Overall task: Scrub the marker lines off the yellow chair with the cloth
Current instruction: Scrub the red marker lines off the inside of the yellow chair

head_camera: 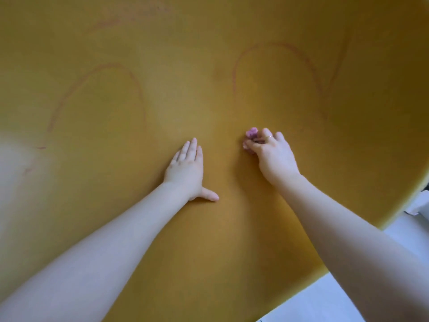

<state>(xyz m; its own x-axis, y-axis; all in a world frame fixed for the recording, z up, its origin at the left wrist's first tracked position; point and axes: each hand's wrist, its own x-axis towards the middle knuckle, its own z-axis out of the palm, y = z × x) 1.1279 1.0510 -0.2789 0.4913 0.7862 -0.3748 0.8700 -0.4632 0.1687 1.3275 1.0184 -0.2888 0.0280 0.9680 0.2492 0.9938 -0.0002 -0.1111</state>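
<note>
The yellow chair (209, 66) fills nearly the whole head view, its curved surface seen from close up. Faint red marker lines run across it: one arc (97, 73) at the left, another arc (274, 46) at the right joining a V-shaped stroke (325, 89). Small red flecks sit near the left edge. My right hand (271, 154) grips a small bunched pink cloth (251, 133) and presses it on the chair just right of centre, below the right arc. My left hand (188, 170) rests flat on the chair with straight fingers and the thumb spread out.
The chair's rim (348, 247) curves down the lower right side. Beyond it lies pale floor (348, 298). A white object (420, 203) shows at the right edge, partly cut off.
</note>
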